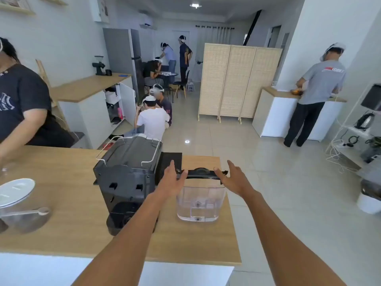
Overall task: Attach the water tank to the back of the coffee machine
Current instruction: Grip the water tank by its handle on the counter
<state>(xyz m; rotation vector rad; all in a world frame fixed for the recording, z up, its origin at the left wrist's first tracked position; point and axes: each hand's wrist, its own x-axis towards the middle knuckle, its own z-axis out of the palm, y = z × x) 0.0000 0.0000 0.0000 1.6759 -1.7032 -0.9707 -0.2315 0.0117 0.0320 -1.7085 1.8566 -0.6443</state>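
Left hand [172,183] covers the left end of the water tank [199,201] lid and part of the coffee machine [125,180]; contact with the lid cannot be judged. Left frame edge crops the white lid [15,191] and a person in a dark shirt [20,104]. Right hand [235,180] hides the lid's right end.

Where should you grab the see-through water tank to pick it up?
Best guess: take the tank by its two short sides, just under the black lid, one hand from the left and one from the right. It stands upright, its clear walls look smooth, and the lid's ends stick out like ledges. The left hand and right hand are open at those ends.
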